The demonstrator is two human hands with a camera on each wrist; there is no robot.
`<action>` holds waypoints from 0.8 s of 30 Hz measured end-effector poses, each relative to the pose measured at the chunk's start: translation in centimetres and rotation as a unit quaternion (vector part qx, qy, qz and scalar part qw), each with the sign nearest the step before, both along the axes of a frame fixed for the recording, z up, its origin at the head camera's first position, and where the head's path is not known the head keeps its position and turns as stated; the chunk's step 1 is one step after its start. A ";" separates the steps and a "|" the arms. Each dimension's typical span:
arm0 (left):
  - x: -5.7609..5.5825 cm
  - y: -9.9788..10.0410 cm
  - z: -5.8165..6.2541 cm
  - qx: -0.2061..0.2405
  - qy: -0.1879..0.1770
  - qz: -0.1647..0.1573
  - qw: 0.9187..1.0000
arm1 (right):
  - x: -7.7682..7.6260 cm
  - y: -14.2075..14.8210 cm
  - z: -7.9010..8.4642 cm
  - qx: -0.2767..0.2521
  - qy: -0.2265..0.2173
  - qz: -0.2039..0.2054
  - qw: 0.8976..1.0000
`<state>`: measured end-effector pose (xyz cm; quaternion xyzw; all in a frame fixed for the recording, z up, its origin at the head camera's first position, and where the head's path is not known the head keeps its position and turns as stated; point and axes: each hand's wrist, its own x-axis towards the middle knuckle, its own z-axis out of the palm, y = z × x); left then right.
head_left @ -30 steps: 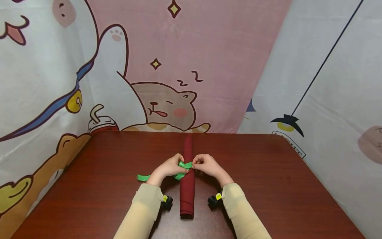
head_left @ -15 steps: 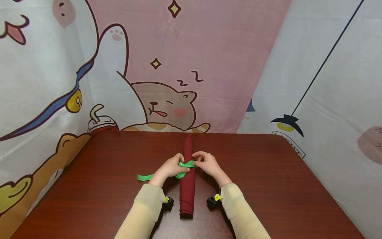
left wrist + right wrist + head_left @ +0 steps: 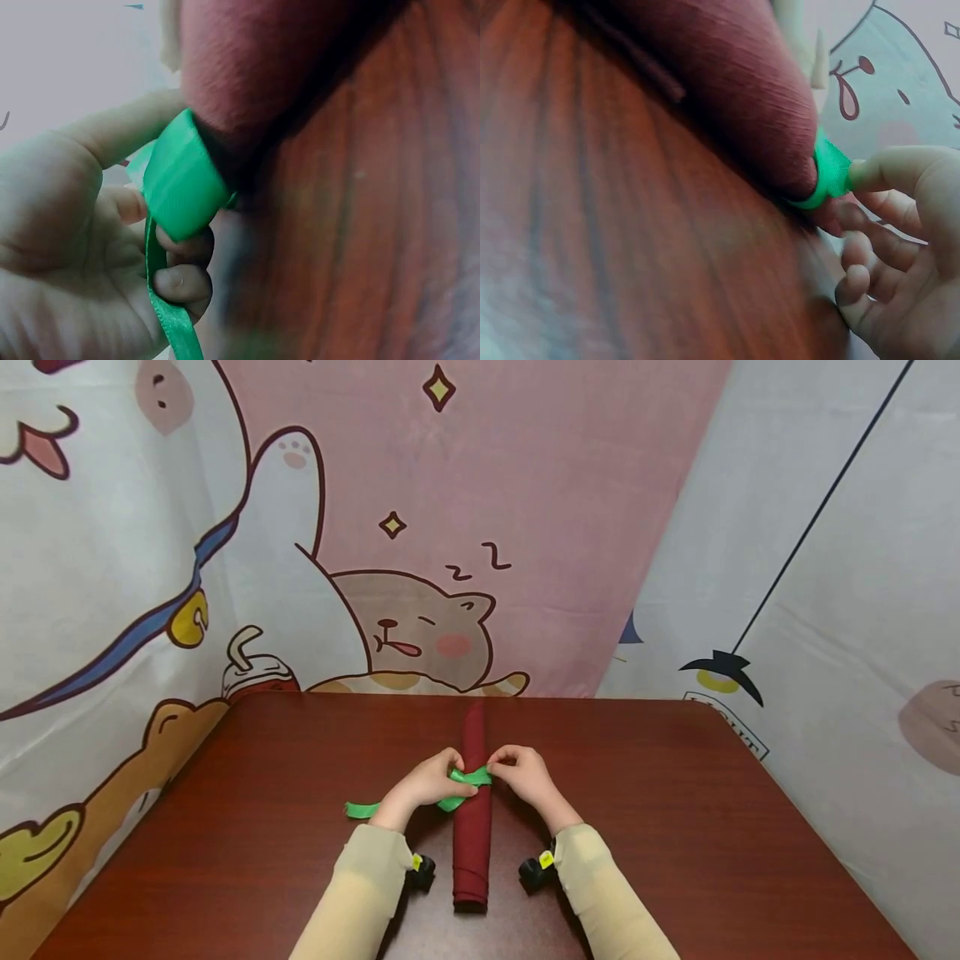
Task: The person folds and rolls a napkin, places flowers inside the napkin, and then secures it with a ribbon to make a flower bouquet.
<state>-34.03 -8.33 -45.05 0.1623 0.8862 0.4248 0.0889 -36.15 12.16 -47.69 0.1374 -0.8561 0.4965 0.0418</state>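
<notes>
A dark red rolled cloth (image 3: 471,852) lies lengthwise on the table, pointing away from me. Around its middle passes a green ribbon (image 3: 476,777), whose loose tail (image 3: 362,811) lies on the table at the left. My left hand (image 3: 426,780) grips the ribbon at the roll's left side, with the thumb over the cloth. In the left wrist view, a green fold (image 3: 184,180) sits by the thumb and a strand hangs past the curled fingers. My right hand (image 3: 527,775) pinches the ribbon at the roll's right edge. The right wrist view has the green band (image 3: 829,171) at the thumb tip.
The brown wooden table (image 3: 637,827) extends on both sides of the roll. Behind it hangs a cartoon-printed cloth backdrop (image 3: 570,527). Black wrist cameras (image 3: 534,874) hang under both cuffs, close to the roll.
The right fingers have shifted slightly right, and the green ribbon now reaches across the roll to its right edge. The left hand holds nearly the same spot.
</notes>
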 end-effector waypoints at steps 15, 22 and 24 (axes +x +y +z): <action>-0.1 -1.1 0.7 0.015 -0.026 -0.042 0.999 | 0.0 0.8 0.0 -0.123 -0.116 0.034 0.985; -0.1 -1.0 0.7 0.017 -0.030 -0.043 0.998 | 0.1 0.8 0.4 -0.069 -0.104 0.055 0.991; -0.1 -1.1 0.7 0.017 -0.030 -0.043 0.998 | 0.1 0.9 0.4 -0.059 -0.098 0.057 0.992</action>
